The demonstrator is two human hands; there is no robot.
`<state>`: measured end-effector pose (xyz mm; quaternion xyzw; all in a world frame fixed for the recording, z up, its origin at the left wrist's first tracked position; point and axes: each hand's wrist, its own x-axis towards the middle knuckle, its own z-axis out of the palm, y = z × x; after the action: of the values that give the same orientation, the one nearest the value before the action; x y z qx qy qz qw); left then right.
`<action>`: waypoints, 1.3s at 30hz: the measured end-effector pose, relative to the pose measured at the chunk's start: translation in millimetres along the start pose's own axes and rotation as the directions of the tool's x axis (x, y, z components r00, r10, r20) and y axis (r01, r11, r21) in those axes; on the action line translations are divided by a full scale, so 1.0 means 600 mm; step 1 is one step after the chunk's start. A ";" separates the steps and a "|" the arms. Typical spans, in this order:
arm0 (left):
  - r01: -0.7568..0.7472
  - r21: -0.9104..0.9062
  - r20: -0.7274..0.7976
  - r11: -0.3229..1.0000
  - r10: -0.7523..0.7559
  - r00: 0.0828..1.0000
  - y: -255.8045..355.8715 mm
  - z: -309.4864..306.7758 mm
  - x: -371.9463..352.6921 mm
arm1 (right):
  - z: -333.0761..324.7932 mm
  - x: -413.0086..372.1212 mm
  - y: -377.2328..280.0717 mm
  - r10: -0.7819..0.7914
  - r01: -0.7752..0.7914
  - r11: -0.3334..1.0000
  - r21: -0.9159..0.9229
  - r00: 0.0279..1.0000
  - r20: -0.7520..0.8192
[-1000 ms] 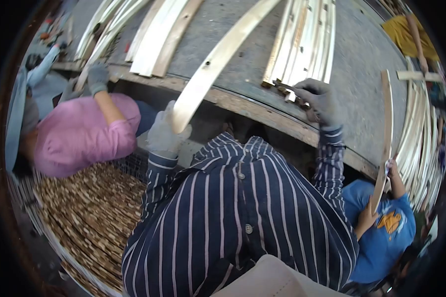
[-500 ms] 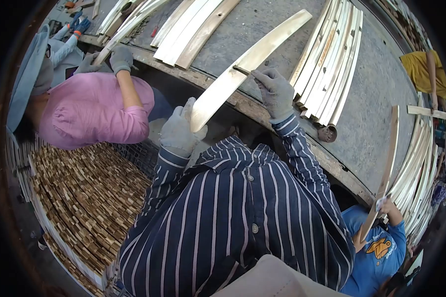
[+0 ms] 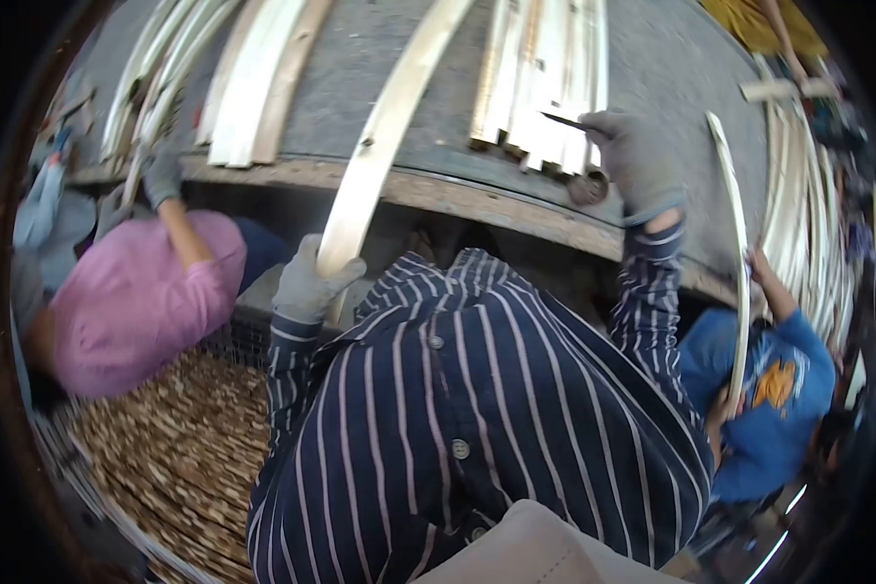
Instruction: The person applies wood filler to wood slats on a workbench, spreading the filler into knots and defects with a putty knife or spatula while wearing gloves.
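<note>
My left hand [image 3: 307,282], in a grey work glove, is closed round the near end of a long, slightly curved pale wooden slat [image 3: 384,127]. The slat slants up and away over the table edge, and a small dark knot shows on its face. Off to the right, my gloved right hand [image 3: 640,161] grips a thin dark pointed tool [image 3: 563,121], apart from the slat. Its tip points left, above the ends of several stacked slats [image 3: 545,88]. Just below that hand, a brown round cup-like piece [image 3: 589,187] lies by the stack.
The grey worktable [image 3: 438,127] has a worn wooden edge. More slats [image 3: 253,88] lie at the left. A person in pink [image 3: 146,302] works on my left; another in blue [image 3: 759,389] holds a slat on my right. Many stacked wood pieces [image 3: 175,467] fill the lower left.
My right hand has drawn the tool off the slat and moved right, over the stack's ends. The left hand and slat sit further left in view, the slat steeper; the whole view has shifted.
</note>
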<state>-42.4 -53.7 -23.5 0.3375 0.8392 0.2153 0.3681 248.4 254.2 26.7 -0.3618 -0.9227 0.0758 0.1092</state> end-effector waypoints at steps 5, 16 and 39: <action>-0.083 -0.262 0.299 0.961 0.163 0.940 -0.013 0.010 0.026 | -0.039 -0.036 0.091 0.492 -0.446 0.867 -0.222 0.698 0.520; 0.269 -0.767 0.419 0.582 0.138 0.898 0.035 0.006 -0.008 | 0.049 -0.088 0.115 0.456 -0.553 0.832 -0.044 0.638 0.620; 0.259 -0.846 0.406 0.466 0.248 0.879 0.041 0.002 -0.012 | 0.143 0.032 -0.155 -0.009 0.098 0.600 0.794 0.993 -0.115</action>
<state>-27.9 -41.7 -5.9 0.1366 0.4877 0.5263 0.6830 152.1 194.6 -32.6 -0.2505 -0.7958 0.4580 0.3068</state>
